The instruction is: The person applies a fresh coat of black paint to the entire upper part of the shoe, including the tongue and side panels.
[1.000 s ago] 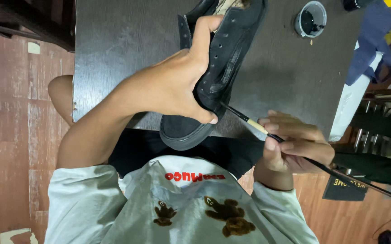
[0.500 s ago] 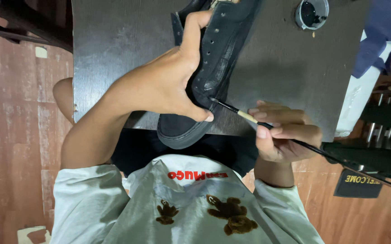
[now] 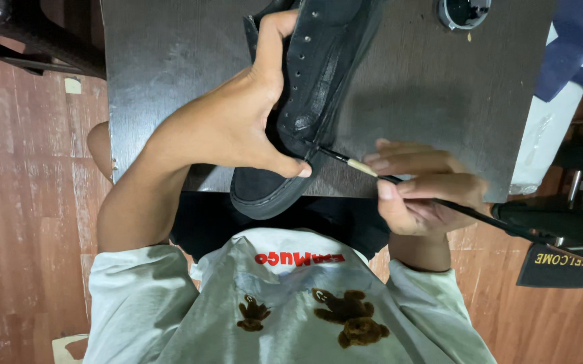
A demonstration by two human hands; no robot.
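Black canvas lace-up shoe [image 3: 325, 81] is gripped by left hand [image 3: 237, 128], its long axis running away over the dark desk [image 3: 170, 61]; thin long-handled paintbrush [image 3: 365, 168] is pinched in right hand [image 3: 419, 195], tip at the sole edge.

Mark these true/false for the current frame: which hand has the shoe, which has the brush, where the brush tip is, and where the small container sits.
1. The left hand holds the black canvas shoe above the dark table. True.
2. The right hand is empty. False: it holds a thin long-handled paintbrush in a pinch grip.
3. The brush tip meets the shoe's side near the left thumb. True.
4. The small round container sits on the wooden floor. False: it stands on the table, at the top edge of the view.
5. The shoe lies flat on the table, untouched. False: it is lifted and tilted, its toe hanging past the table's near edge.
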